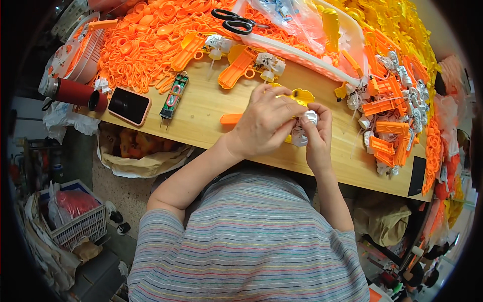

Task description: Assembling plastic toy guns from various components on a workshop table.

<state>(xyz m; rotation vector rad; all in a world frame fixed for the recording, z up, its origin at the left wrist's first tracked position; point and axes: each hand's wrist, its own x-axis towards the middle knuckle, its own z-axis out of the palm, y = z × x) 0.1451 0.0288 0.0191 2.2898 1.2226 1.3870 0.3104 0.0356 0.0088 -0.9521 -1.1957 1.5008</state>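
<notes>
My left hand [264, 123] is closed, with its fingertips pinched over a yellow plastic shell [303, 95] at the table's front middle. My right hand [319, 137] grips a white plastic mechanism [300, 135] between thumb and fingers, right beside the shell. From under my left hand an orange handle piece [231, 119] sticks out to the left. My fingers hide how these parts join. Just beyond my hands lie two similar assemblies, each an orange handle with a white mechanism: one nearer [237, 70] and one farther left [189, 52].
Heaps of orange parts [136, 45] and yellow parts [402, 30] line the far side. Black scissors [236, 22] rest against a white basket [302, 44]. A phone [130, 105], a green pronged device [173, 98] and a red flask [75, 93] are left. Many handle assemblies [390, 128] pile up right.
</notes>
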